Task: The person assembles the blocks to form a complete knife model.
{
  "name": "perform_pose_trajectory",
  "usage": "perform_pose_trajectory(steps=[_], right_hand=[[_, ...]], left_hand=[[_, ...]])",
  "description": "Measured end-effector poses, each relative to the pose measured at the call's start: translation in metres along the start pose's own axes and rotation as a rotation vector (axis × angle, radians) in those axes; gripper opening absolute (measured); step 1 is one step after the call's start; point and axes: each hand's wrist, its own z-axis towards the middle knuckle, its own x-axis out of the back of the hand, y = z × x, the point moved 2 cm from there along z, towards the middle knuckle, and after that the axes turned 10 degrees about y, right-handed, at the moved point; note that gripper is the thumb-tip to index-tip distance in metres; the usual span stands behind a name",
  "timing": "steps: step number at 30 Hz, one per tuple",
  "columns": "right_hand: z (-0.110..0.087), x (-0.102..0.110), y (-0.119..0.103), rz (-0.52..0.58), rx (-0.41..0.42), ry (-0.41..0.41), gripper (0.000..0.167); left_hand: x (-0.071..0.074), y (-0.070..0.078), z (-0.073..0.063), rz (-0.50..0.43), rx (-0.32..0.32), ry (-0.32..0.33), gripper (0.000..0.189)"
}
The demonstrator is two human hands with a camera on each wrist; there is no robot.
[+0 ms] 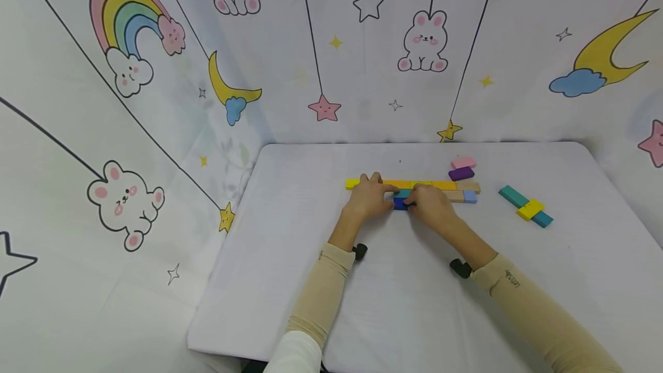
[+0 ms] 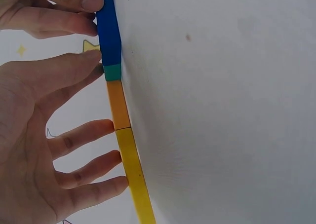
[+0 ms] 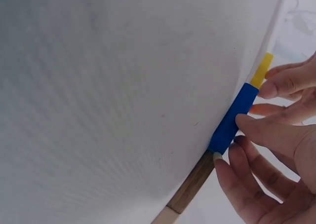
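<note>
Two hands meet at a low arrangement of wooden blocks toward the back of the table. My right hand (image 1: 432,207) pinches a dark blue block (image 3: 234,118) between thumb and fingers, at the near side of a teal block (image 1: 401,193). My left hand (image 1: 369,195) has its fingers stretched out, their tips along the orange block (image 2: 119,105) and the yellow block (image 2: 136,174). Its thumb tip lies at the end of the blue block. Rightward, the row runs on to a plain wood block (image 1: 468,187) and a light blue block (image 1: 470,197).
Behind the row's right end lie a pink block (image 1: 463,162) and a purple block (image 1: 461,174). Farther right, a yellow block (image 1: 530,209) sits crosswise over a teal strip (image 1: 513,196). A cartoon-printed wall covering (image 1: 362,73) stands behind the white table (image 1: 290,235).
</note>
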Motion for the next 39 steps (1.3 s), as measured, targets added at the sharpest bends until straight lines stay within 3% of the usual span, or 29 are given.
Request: perform_pose_trajectory(steps=[24,30,39], right_hand=[[-0.003,0.0,0.002,0.011,-0.034,0.001,0.016],[-0.002,0.001,0.004,0.023,-0.009,-0.004,0.015],[0.0,0.015,0.026,0.033,-0.013,0.05,0.013]], left_hand=[[-0.003,0.006,0.002,-0.029,0.046,0.044,0.038],[-0.003,0.007,0.003,-0.03,0.062,0.039,0.039],[0.0,0.008,0.002,-0.038,0.068,0.035,0.039]])
